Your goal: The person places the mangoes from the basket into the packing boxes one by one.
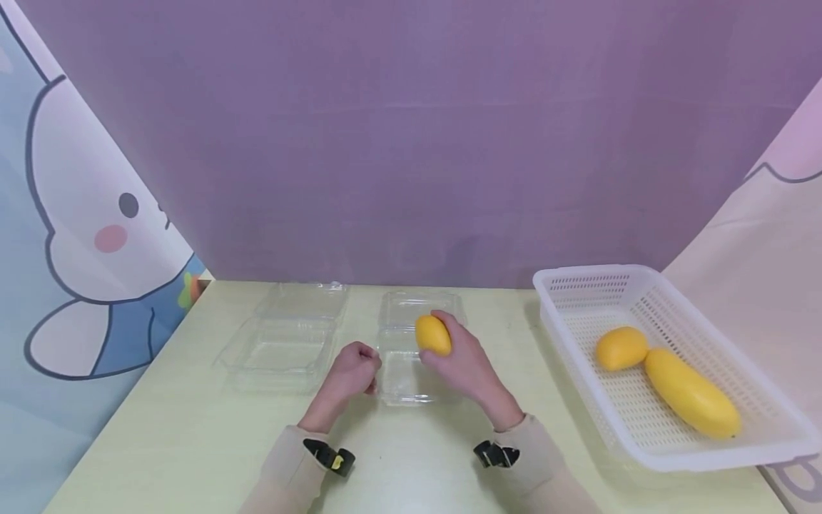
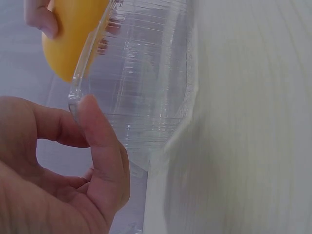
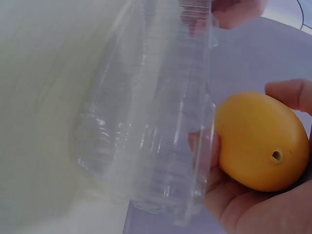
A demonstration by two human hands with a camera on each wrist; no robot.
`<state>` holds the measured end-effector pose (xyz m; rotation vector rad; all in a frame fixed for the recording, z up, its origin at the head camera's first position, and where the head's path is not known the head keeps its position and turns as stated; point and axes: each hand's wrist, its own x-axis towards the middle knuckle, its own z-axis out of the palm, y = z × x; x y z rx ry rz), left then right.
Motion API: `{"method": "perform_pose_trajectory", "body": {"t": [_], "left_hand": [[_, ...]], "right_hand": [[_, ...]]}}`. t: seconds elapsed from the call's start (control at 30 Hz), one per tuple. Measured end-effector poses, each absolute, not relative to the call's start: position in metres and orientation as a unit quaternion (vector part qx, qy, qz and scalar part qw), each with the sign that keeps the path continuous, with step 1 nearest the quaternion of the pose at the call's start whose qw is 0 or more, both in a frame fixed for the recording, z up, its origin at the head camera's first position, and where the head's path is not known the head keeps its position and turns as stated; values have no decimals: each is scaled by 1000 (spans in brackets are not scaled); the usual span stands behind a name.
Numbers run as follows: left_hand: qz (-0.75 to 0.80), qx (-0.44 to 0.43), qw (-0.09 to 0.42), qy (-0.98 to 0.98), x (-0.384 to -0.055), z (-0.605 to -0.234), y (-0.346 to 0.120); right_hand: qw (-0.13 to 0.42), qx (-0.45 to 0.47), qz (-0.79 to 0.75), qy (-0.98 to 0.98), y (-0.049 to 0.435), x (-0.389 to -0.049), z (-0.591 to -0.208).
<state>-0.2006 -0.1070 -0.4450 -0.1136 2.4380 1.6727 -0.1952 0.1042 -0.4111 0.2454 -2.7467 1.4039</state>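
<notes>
My right hand [image 1: 464, 363] grips a yellow mango [image 1: 433, 335] above a small clear plastic clamshell box [image 1: 401, 382]. A small dark hole shows in the mango's end [image 3: 277, 156] in the right wrist view. The box lies with its lid folded back, away from me. At its left side, my left hand [image 1: 353, 368] pinches the rim at a corner between thumb and finger, as the left wrist view shows. Inside the right wrist view, the mango [image 3: 256, 141] sits just beyond the box's clear rim [image 3: 207, 146], with fingers wrapped round it.
Left of the hands lies a larger clear clamshell box [image 1: 282, 346], its lid also folded back. A white perforated basket [image 1: 578, 400] on the right holds another mango [image 1: 621, 348] and a long yellow fruit [image 1: 693, 396]. Behind the table [image 1: 385, 464] hangs a purple cloth [image 1: 411, 143].
</notes>
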Motion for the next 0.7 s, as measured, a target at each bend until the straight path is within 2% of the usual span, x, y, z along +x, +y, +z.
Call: {"method": "perform_pose_trajectory", "body": {"t": [0.7], "left_hand": [[566, -49, 99, 817, -202, -446, -106]], "right_hand": [[-58, 153, 365, -916, 86, -199, -431]]}}
